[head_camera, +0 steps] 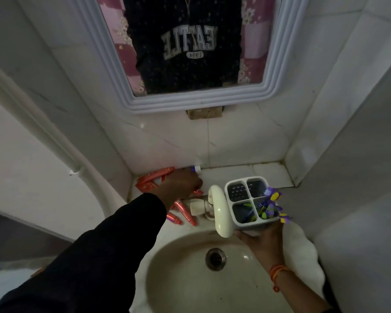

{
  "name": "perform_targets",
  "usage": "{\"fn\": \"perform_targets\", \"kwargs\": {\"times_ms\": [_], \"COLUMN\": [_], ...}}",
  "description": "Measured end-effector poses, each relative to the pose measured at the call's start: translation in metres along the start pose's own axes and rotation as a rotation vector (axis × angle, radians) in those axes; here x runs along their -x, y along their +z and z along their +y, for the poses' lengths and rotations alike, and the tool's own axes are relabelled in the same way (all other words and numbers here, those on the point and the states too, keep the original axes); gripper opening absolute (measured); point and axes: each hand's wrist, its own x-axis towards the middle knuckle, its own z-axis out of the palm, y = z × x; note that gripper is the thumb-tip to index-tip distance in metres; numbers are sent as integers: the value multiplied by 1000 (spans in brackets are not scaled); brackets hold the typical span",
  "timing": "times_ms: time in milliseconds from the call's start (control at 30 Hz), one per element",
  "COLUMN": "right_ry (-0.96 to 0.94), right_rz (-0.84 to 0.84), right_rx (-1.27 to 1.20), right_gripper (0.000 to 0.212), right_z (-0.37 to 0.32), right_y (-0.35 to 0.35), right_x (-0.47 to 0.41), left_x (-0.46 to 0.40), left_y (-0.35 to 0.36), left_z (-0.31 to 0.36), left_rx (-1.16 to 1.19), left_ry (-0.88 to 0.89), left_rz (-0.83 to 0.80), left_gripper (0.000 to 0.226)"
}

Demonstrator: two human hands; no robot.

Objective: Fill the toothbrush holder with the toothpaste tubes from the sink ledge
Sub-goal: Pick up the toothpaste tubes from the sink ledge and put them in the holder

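My left hand (182,185) reaches onto the sink ledge and closes on a toothpaste tube whose white cap and purple end (195,169) stick out past my fingers. Several red toothpaste tubes lie around it: some behind my hand (155,177), others in front by the tap (183,210). My right hand (261,241) holds the white toothbrush holder (248,201) from below, right of the tap. The holder has four compartments; its near-right one carries purple and yellow toothbrushes (272,206), and the two far ones look empty.
A cream tap (219,211) curves over the basin (190,267) between my hands. The drain (215,259) sits mid-basin. A framed mirror (190,53) hangs on the tiled wall above. A tiled corner wall closes in on the right.
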Motion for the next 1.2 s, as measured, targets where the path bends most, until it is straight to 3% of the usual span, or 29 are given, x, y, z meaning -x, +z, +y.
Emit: {"fn": "perform_targets", "kwargs": {"times_ms": [100,133,300,433,567,667,767,833,967,1100,1200], "right_ry": [19,18,52,41,44,35,32,30,36,34,32], "right_rz": [0,8,22,56,52,41,23,15,-9,-12,-17], "right_rx": [-9,-13,-95,-75,-85,-108,-139,-159,-190,-190,-192], "right_gripper": [96,100,124,130,127,126,127,125,123,124,125], "right_z": [-5,-6,-21,-30,-37,-39,-42,-43,-43,-42,-42], "right_y": [-1,0,4,6,3,1,1,-1,-3,-4,-5], "right_x": [-1,-2,-6,-4,-2,-3,-3,-3,-5,-3,-2], "left_x": [-1,4,9,22,38,37,31,25,14,14,12], "left_y": [-13,-27,-60,-94,-153,-185,-195,-190,-170,-164,-165], "left_z": [1,6,18,32,61,93,130,145,160,166,158], "left_rx": [114,208,390,338,97,-33,-51,-56,110,154,397], "left_ry": [55,49,104,163,225,223,169,134,61,17,-49], "left_rz": [77,33,126,172,203,99,-76,-41,39,-67,-154], "left_gripper": [27,30,44,49,54,54,39,36,21,23,25]}}
